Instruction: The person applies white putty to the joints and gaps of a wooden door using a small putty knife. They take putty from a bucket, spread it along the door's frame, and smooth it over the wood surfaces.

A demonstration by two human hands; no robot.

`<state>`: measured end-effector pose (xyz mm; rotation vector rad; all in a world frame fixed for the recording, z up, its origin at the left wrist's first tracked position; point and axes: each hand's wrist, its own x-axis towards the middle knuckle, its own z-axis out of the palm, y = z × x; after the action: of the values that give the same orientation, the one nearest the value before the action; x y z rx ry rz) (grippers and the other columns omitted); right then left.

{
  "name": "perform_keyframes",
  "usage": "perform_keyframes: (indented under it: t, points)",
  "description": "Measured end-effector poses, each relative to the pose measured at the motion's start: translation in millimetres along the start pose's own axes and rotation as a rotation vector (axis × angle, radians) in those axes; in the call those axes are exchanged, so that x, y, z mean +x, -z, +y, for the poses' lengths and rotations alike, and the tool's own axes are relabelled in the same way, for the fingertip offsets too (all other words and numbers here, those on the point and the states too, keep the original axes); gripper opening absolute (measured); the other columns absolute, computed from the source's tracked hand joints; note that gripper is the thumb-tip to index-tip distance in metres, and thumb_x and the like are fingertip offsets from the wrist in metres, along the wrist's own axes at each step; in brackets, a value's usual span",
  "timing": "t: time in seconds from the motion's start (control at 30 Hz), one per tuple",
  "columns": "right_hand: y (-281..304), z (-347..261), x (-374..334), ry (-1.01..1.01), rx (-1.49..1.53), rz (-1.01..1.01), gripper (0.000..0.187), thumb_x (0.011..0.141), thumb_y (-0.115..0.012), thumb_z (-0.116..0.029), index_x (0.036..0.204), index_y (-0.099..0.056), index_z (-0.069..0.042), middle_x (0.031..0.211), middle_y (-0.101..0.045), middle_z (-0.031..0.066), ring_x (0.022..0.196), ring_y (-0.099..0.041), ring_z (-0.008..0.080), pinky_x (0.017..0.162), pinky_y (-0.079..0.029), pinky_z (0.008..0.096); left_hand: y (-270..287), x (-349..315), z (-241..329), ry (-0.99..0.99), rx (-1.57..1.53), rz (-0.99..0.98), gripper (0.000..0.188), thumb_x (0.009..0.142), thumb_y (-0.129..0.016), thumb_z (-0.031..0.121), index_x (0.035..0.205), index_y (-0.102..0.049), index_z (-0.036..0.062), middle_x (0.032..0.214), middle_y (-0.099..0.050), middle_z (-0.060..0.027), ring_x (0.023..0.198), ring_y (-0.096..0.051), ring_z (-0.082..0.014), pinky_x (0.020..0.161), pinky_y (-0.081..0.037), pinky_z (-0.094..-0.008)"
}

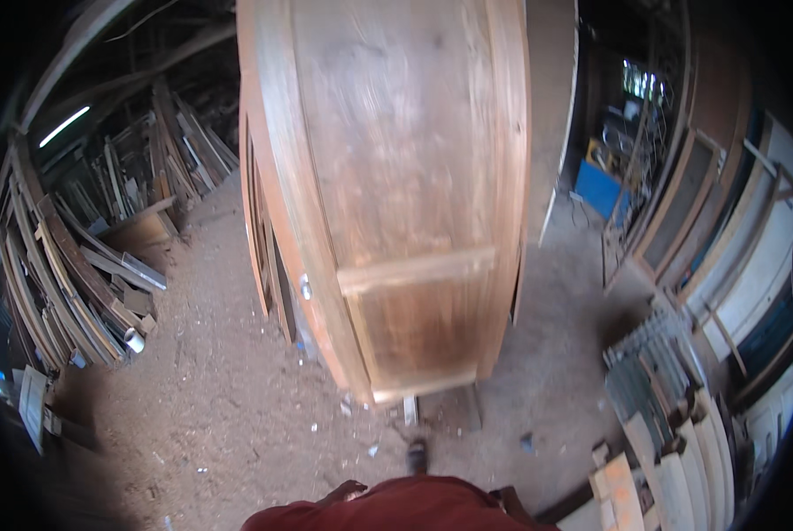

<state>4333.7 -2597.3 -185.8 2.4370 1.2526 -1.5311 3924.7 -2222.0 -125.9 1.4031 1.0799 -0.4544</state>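
Note:
A tall wooden panelled door [396,168] stands upright right in front of me, with a small metal fitting [306,287] on its left edge. My left hand [347,489] shows only as a small dark shape beside my red shirt, low in the picture and apart from the door. Whether its fingers are closed is too small to make out. On the other side of the shirt, a bit of my right hand or forearm [509,501] shows, its fingers hidden. Neither hand touches the door. One foot [417,455] points toward the door's base.
Boards [69,283] lean in stacks along the left, with a white cup-like container [134,340] beside them. More panels stand behind the door. On the right are frames [680,212], a blue box [598,188] and curved wooden pieces [680,469]. Scraps litter the dusty floor [228,389].

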Motion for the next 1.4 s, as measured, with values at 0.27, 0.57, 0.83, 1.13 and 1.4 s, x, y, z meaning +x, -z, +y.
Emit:
perform_keyframes:
  t: [0.27, 0.57, 0.83, 1.13, 1.4]
  points:
    - [184.3, -56.8, 104.8, 0.014, -0.636, 0.075, 0.011, 0.071, -0.068, -0.028, 0.075, -0.073, -0.019, 0.076, -0.071, 0.0027, 0.068, -0.065, 0.0185, 0.051, -0.049, 0.0445, 207.0, 102.4, 160.3, -0.366, 0.004, 0.668, 0.069, 0.077, -0.073, 0.042, 0.123, -0.054, -0.0066, 0.118, -0.062, -0.0273, 0.113, -0.06, -0.0401, 0.095, -0.049, -0.0449]
    - [461.2, -125.3, 166.0, 0.118, 0.412, 1.092, 0.054, 0.078, -0.066, -0.023, 0.124, -0.055, 0.004, 0.114, -0.064, 0.0271, 0.104, -0.062, 0.0452, 0.089, -0.051, 0.0477, 369.2, 18.9, 424.9, -0.616, 0.236, 1.339, 0.092, 0.079, -0.074, 0.041, 0.146, -0.026, -0.0017, 0.139, -0.042, -0.0315, 0.13, -0.041, -0.046, 0.11, -0.035, -0.048]
    - [725.6, -251.7, 99.5, 0.319, 0.196, 1.383, 0.077, 0.088, -0.063, -0.028, 0.149, -0.025, 0.002, 0.141, -0.044, 0.0312, 0.128, -0.048, 0.0401, 0.109, -0.038, 0.0453, 391.1, -40.8, 562.3, -0.604, 0.23, 1.497, 0.117, 0.073, -0.079, 0.05, 0.153, -0.008, 0.0043, 0.152, -0.021, -0.0322, 0.141, -0.023, -0.0466, 0.116, -0.024, -0.05]
    - [829.1, -252.6, 178.1, 0.331, 0.052, 1.562, 0.087, 0.086, -0.068, -0.042, 0.14, -0.032, 0.015, 0.118, -0.058, 0.0299, 0.108, -0.058, 0.0429, 0.101, -0.043, 0.0479, 382.8, 5.2, 629.2, -0.288, 0.313, 1.613, 0.13, 0.07, -0.082, 0.047, 0.149, 0.006, -0.0074, 0.15, -0.007, -0.0424, 0.143, -0.005, -0.0533, 0.12, -0.007, -0.0519]
    - [815.6, -303.1, 86.9, -0.025, 0.133, 1.198, 0.101, 0.089, -0.064, -0.034, 0.145, 0.003, 0.016, 0.142, -0.032, 0.0416, 0.13, -0.042, 0.05, 0.109, -0.038, 0.0451, 387.0, -11.4, 615.5, -0.233, 0.149, 1.641, 0.124, 0.073, -0.08, 0.042, 0.148, 0.002, -0.0099, 0.151, -0.015, -0.0362, 0.141, -0.018, -0.0496, 0.116, -0.019, -0.0511]
